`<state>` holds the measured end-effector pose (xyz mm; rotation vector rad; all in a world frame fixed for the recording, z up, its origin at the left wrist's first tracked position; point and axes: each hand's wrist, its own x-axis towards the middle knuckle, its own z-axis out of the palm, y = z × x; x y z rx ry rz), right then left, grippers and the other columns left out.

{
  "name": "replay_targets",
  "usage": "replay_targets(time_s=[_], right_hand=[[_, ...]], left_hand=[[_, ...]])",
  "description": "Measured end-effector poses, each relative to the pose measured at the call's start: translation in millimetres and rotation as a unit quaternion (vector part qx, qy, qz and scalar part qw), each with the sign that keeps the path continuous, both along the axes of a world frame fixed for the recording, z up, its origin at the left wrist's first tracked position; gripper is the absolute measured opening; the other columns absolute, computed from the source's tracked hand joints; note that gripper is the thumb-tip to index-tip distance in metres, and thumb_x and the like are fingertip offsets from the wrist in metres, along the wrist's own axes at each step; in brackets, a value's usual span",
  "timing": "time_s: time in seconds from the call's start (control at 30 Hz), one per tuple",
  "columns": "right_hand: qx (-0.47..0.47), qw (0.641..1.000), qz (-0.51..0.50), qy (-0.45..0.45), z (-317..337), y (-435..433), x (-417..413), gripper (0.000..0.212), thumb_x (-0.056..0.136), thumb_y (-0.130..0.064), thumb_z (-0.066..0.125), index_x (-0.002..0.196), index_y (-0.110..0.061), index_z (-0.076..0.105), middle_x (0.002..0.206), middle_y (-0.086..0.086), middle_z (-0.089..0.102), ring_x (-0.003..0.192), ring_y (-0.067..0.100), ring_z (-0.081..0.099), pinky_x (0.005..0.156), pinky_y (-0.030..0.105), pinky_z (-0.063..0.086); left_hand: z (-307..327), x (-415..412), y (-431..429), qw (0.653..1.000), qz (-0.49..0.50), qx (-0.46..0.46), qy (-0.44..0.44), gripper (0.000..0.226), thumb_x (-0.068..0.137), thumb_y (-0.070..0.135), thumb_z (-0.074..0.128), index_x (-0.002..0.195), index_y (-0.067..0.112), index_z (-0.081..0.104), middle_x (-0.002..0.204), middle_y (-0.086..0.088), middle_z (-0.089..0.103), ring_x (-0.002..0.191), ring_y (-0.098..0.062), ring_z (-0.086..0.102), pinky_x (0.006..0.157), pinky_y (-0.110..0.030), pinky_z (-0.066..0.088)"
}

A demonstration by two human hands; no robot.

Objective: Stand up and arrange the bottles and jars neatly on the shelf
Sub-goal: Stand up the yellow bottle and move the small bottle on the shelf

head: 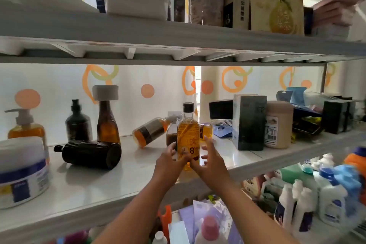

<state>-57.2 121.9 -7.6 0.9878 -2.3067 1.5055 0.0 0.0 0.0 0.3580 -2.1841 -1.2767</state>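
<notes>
1. Head view: both hands reach up to the middle shelf (122, 176) and meet around an upright amber bottle with a black cap (188, 135) that stands near the shelf's front edge, about midway along
2. The left hand (170, 161) presses against the bottle's lower left side, fingers curled round it and thumb on the label
3. The right hand (211, 161) sits at the bottle's lower right, thumb touching the glass while the fingers are spread and raised just clear of it
4. Just behind that bottle, an amber bottle with a dark label (152, 132) lies tipped over, neck pointing right and far
5. Another small amber bottle (206, 131) shows partly behind the held one; whether it stands or lies cannot be told
6. Further left, a black ribbed bottle (91, 153) lies on its side, cap to the left
7. Behind it stand a brown bottle with a white square cap (107, 123), a dark pump bottle (78, 125) and, far left, an orange soap dispenser (25, 127)
8. At the near left edge sits a wide white jar with a blue band (21, 172), upright
9. To the right stand a dark box (249, 123) and a beige tub (278, 125), side by side
</notes>
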Motion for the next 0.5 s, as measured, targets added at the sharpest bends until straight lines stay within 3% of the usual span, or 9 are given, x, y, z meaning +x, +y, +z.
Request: replay_targets(time_s=[0.1, 0.27, 0.5], right_hand=[[0.048, 0.999, 0.006, 0.018, -2, -3, -9, 0.077, 0.079, -0.04, 0.068, 0.142, -0.026, 0.026, 0.131, 0.003, 0.055, 0.109, 0.018, 0.059, 0.09, 0.029, 0.05], [0.06, 0.998, -0.006, 0.019, -4, -2, -23, 0.073, 0.075, -0.04, 0.073, 0.137, -0.025, 0.035, 0.125, 0.001, 0.059, 0.104, 0.016, 0.06, 0.083, 0.021, 0.047], [0.06, 0.998, -0.015, 0.012, -3, 16, -32, 0.078, 0.072, -0.038, 0.076, 0.137, -0.025, 0.035, 0.126, 0.0, 0.058, 0.104, 0.015, 0.06, 0.085, 0.022, 0.048]], left_hand=[[-5, -10, -4, 1.0, -0.005, -0.018, -0.008, 0.053, 0.081, 0.035, 0.069, 0.129, 0.021, 0.053, 0.115, 0.0, 0.068, 0.104, -0.016, 0.064, 0.091, -0.032, 0.052], [-5, -18, 0, 0.999, 0.037, -0.022, -0.012, 0.061, 0.075, 0.037, 0.074, 0.127, 0.016, 0.051, 0.116, -0.003, 0.067, 0.103, -0.019, 0.064, 0.09, -0.035, 0.053], [-2, -27, 17, 0.997, 0.04, -0.056, -0.023, 0.068, 0.071, 0.046, 0.075, 0.126, 0.018, 0.048, 0.117, -0.003, 0.066, 0.101, -0.018, 0.065, 0.087, -0.035, 0.054]])
